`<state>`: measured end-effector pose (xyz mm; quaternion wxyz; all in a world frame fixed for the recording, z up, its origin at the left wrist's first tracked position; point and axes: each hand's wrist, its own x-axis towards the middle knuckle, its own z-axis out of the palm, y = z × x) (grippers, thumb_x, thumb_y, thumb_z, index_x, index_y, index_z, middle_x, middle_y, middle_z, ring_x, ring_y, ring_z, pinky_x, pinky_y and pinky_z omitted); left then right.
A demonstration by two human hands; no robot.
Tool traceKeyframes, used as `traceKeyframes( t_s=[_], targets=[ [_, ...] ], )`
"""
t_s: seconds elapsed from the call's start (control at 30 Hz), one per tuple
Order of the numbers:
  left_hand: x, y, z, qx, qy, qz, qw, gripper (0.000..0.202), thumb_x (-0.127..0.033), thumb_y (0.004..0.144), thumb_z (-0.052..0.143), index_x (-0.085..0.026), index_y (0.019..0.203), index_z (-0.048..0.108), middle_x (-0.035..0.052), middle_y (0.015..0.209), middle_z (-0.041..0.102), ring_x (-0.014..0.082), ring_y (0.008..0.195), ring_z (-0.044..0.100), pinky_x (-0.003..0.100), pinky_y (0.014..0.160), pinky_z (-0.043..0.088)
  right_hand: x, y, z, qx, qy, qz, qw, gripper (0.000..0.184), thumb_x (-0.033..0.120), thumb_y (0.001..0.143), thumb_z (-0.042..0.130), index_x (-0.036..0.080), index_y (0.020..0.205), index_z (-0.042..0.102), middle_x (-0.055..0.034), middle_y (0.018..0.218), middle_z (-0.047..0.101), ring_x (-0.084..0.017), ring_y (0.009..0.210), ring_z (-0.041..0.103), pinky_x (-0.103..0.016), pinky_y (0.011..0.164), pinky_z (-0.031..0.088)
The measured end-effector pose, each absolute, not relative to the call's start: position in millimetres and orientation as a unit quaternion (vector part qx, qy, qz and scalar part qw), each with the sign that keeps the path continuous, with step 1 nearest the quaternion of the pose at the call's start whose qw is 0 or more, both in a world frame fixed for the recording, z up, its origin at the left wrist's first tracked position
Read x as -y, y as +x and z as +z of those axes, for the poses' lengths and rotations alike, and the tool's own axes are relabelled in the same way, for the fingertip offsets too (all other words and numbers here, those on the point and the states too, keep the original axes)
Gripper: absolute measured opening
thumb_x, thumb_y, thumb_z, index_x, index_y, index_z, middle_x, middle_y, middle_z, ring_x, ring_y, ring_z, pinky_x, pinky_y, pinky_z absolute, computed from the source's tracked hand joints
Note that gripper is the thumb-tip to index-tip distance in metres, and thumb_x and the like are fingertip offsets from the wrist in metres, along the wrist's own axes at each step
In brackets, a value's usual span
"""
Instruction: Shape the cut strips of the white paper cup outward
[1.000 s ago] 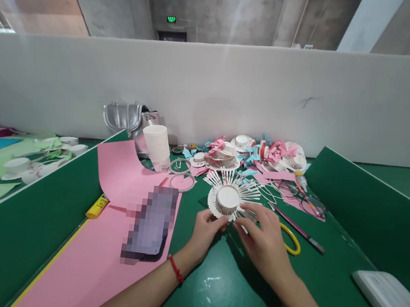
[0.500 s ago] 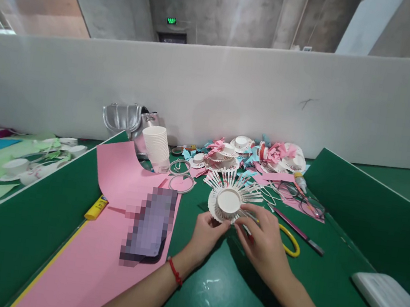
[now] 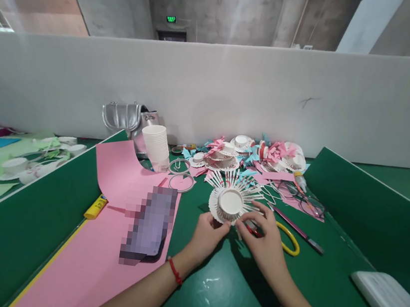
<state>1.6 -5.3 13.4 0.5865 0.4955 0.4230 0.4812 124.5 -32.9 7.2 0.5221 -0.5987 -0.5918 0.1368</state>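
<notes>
"So, landmark first?"

"Phone [image 3: 154, 222]: one, face pixelated, lying on pink paper [image 3: 68, 271]."

"And the piece in hand?"

"Cut cup [image 3: 231, 201]: one, white, round base turned towards me, long strips [image 3: 230, 178] fanned out on the far and right sides, a scalloped edge on the left. Located right of the phone, raised above the green table [image 3: 204, 299]."

"State of the grip?"

"My left hand [image 3: 206, 234]: closed on the near edge of the cut cup, thumb on the side towards me; red band [image 3: 175, 271] at the wrist. My right hand [image 3: 268, 243]: thumb and forefinger tips drawn together at the cup's near right edge, other fingers bent beside the strips. Whether a strip is pinched there, I cannot tell."

"Further right of the phone?"

"Yellow loop [image 3: 294, 243]: one, partly behind my right hand. Purple stick [image 3: 298, 230]: one, lying aslant. Glasses [image 3: 306, 201]: one pair. White block [image 3: 389, 303]: one, the furthest out."

"Beyond the phone?"

"Cups [image 3: 156, 146]: white, one nested stack. Rings [image 3: 180, 190]: two, one nearer the phone than the other. Bag [image 3: 122, 117]: one, silver, behind the stack. Paper pieces [image 3: 224, 151]: pink, blue and white, heaped, off to the right."

"Left of it?"

"Tube [image 3: 95, 207]: one, yellow."
</notes>
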Motion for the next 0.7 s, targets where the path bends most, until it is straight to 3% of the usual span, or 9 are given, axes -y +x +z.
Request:
traceKeyframes(
  t_s=[0.13,0.23,0.7],
  targets=[
    [6.6,-0.3,13.5,-0.435,0.488,0.476,0.588,0.014,-0.019,0.055,0.064,-0.012,0.049,0.054,-0.0046,0.043,0.047,0.0060,0.043,0.036,0.019,0.044,0.029,32.6,121.1,9.1,0.491,-0.566,0.348,0.563,0.015,0.032,0.064,0.060,0.017,0.064,0.058,-0.0037,0.070,0.056,-0.017,0.064,0.054,-0.027,0.055,0.043],
    [6.6,-1.8,13.3,-0.424,0.491,0.472,0.597,0.018,-0.021,0.056,0.066,-0.011,0.049,0.054,-0.0041,0.044,0.048,0.0062,0.044,0.037,0.019,0.043,0.028,34.5,118.5,12.3,0.453,-0.560,0.397,0.569,0.016,0.032,0.062,0.063,0.016,0.063,0.059,0.0009,0.055,0.054,-0.012,0.050,0.048,-0.022,0.047,0.038],
    [4.4,-3.3,10.0,-0.419,0.493,0.463,0.606,0.017,-0.023,0.055,0.066,-0.010,0.050,0.057,-0.0014,0.046,0.053,0.0085,0.046,0.042,0.020,0.046,0.030,35.3,118.1,12.8,0.469,-0.567,0.372,0.566,0.019,0.034,0.062,0.062,0.016,0.062,0.061,-0.0014,0.058,0.059,-0.013,0.051,0.049,-0.023,0.047,0.038]
  ],
)
